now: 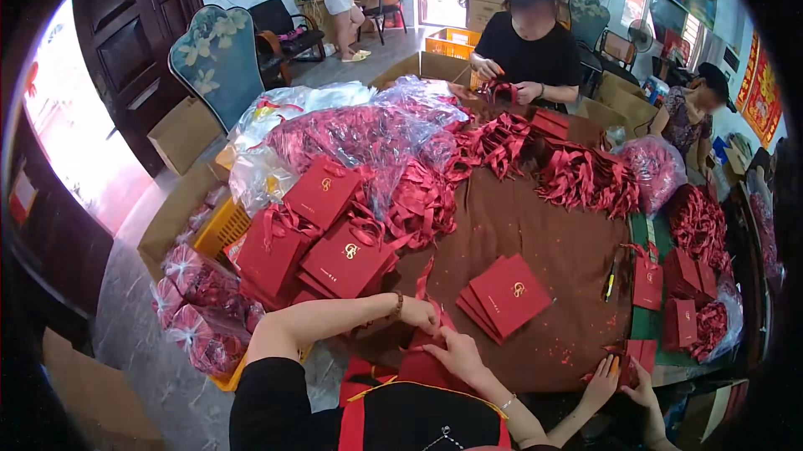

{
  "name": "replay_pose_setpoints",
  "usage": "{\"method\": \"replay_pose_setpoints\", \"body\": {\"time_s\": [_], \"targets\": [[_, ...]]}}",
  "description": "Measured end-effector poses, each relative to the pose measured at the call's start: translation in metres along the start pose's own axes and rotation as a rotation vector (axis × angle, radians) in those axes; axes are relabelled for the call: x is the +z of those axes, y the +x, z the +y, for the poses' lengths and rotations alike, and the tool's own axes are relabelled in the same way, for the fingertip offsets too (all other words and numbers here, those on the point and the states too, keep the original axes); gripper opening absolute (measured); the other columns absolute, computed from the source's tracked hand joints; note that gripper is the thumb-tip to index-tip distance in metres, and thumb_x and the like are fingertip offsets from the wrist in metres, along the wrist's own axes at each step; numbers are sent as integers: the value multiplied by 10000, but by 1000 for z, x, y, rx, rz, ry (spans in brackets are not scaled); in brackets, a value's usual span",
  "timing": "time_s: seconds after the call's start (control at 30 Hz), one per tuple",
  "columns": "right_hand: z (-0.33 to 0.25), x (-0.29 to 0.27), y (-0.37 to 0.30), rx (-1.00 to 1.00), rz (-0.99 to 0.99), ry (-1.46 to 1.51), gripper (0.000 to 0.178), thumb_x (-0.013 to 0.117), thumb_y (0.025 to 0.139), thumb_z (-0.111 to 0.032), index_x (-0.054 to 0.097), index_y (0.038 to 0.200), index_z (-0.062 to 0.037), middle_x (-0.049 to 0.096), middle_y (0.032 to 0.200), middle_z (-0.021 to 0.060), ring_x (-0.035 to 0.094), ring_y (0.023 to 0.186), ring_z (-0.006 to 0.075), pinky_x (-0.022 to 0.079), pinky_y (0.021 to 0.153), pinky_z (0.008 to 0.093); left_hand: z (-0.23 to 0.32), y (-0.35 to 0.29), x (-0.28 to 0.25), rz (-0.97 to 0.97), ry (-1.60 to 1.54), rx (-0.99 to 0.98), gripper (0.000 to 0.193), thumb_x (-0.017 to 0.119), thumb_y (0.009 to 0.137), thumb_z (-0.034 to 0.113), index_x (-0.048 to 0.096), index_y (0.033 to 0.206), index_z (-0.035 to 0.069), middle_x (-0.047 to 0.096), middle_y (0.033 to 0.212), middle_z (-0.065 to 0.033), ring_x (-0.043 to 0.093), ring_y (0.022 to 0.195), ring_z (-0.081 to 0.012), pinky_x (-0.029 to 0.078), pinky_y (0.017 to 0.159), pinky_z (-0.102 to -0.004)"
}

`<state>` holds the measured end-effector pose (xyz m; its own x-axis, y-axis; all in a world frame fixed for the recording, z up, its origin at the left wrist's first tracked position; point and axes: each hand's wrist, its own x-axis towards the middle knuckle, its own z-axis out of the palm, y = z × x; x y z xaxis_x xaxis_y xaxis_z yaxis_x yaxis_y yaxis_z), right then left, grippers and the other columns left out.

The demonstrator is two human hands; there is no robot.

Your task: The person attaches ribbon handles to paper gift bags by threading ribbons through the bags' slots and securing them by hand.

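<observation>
In front of my chest, a red paper bag (422,363) is held between my two hands. My left hand (418,314), with a beaded bracelet at the wrist, is closed at the bag's upper edge. A red ribbon (427,277) rises just beyond its fingers. My right hand (460,355) is also closed, gripping the bag close to my left fingertips. The exact finger contact is partly hidden. Right of my hands, a small stack of flat red bags (506,296) with gold print lies on the brown cloth (544,208).
Piled red bags (347,259) stand at left, beside plastic-wrapped bundles (351,129). Ribboned bags (585,175) line the far side. A co-worker's hands (602,384) handle a red bag at lower right. A yellow-black pen-like tool (611,277) lies nearby. Another person (531,58) works opposite.
</observation>
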<state>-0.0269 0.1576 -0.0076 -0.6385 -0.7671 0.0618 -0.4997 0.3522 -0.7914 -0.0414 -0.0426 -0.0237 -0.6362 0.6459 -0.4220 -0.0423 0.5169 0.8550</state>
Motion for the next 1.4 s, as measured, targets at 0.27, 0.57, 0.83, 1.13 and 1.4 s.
{"method": "replay_pose_setpoints", "body": {"time_s": [0.27,0.57,0.83,1.13,1.4], "targets": [[-3,2,1,-24,-2,-27,321,717,734,-268,590,924,-43,614,767,172,612,707,327,478,613,383,-24,12,-1,-150,-78,36,177,580,778,202,576,711,38,461,600,62,408,551,-65,341,508,-256],[4,-4,1,18,-45,9,286,689,752,-261,560,890,-46,597,739,159,601,694,313,464,612,377,-45,18,26,233,-181,10,128,607,670,111,659,765,42,587,632,-5,526,585,-116,413,508,-288],[10,4,6,29,-77,88,257,671,770,-246,548,876,-46,607,754,134,597,695,318,465,620,377,-5,0,37,701,-232,-32,207,550,840,214,577,824,9,593,759,-94,585,696,-183,469,608,-306],[14,-20,-27,-186,124,-538,313,745,629,-271,623,893,-154,532,925,23,473,902,223,328,766,389,-11,4,55,941,-498,-142,203,503,862,210,520,848,8,603,729,-118,614,572,-193,473,556,-335],[50,-13,-23,-104,37,-347,294,701,692,-165,584,944,-72,514,910,133,484,857,329,419,688,427,5,-12,24,1222,474,103,141,415,839,137,517,841,40,533,822,-170,543,734,-346,463,641,-439]]}}
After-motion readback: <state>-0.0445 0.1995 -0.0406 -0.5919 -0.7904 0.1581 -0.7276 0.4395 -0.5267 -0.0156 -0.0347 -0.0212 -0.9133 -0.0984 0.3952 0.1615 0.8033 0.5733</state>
